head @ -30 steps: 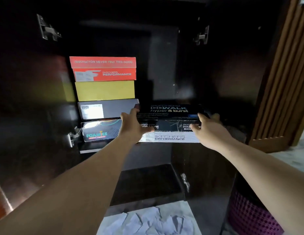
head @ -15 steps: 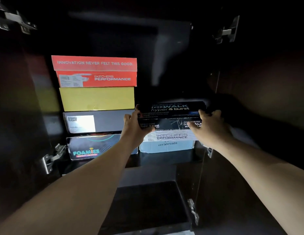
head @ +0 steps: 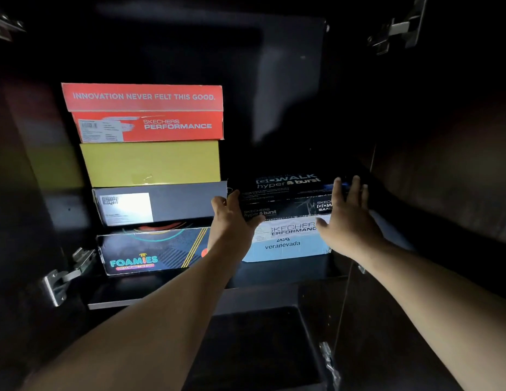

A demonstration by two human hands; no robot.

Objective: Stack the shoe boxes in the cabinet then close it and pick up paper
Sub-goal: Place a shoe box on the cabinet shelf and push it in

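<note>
The black box [head: 285,193] is now lying farther back on the light box [head: 285,244], right of the four-box stack [head: 150,176] on the shelf [head: 161,300]. The left hand [head: 235,218] is still touching its corner with a loose grip; the right hand [head: 348,218] is opening, fingers spread flat against it.

Dim room, dark glossy walls, metal hinges [head: 64,280].

Dim, deep shadows, wide-angle edge distortion

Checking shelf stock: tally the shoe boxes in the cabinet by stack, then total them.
Left stack: 4: red box, yellow box, grey box, Foamies box
Right stack: 2: black box, light blue box
Total: 6
</note>
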